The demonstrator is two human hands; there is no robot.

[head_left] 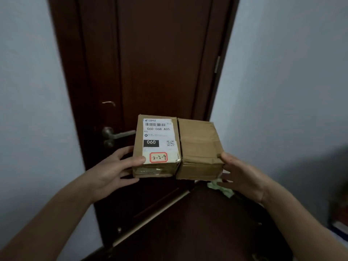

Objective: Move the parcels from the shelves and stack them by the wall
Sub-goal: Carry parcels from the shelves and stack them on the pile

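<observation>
Two small cardboard parcels are held side by side in front of me, pressed together. The left parcel carries a white shipping label with "060" and a red-framed handwritten tag. The right parcel is plain brown with tape. My left hand grips the left parcel's side, thumb on top. My right hand presses against the right parcel's outer side, fingers underneath. A pale green packet shows below the right parcel.
A dark brown door stands straight ahead, with a metal lever handle left of the parcels. Grey-white walls flank it. Dark floor lies below. Blurred items sit at the lower right edge.
</observation>
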